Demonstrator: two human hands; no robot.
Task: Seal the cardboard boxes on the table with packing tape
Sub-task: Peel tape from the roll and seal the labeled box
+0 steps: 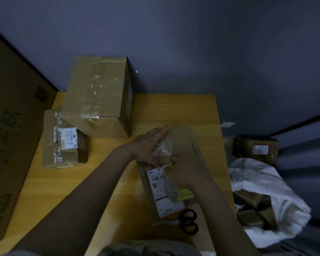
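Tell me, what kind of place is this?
Probably a small parcel-packing corner: labelled cardboard boxes on a yellow table, scissors, and a white sack of more parcels beside it.

A tall brown cardboard box (98, 95) and a smaller taped box (63, 143) are blocking the far left; black-handled scissors (187, 221) are lying near; the yellow tabletop's (81, 183) near left is lying bare.

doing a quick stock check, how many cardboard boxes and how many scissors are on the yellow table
cardboard boxes: 3 (large taped box, small labelled box, nearest labelled box)
scissors: 1
total: 4
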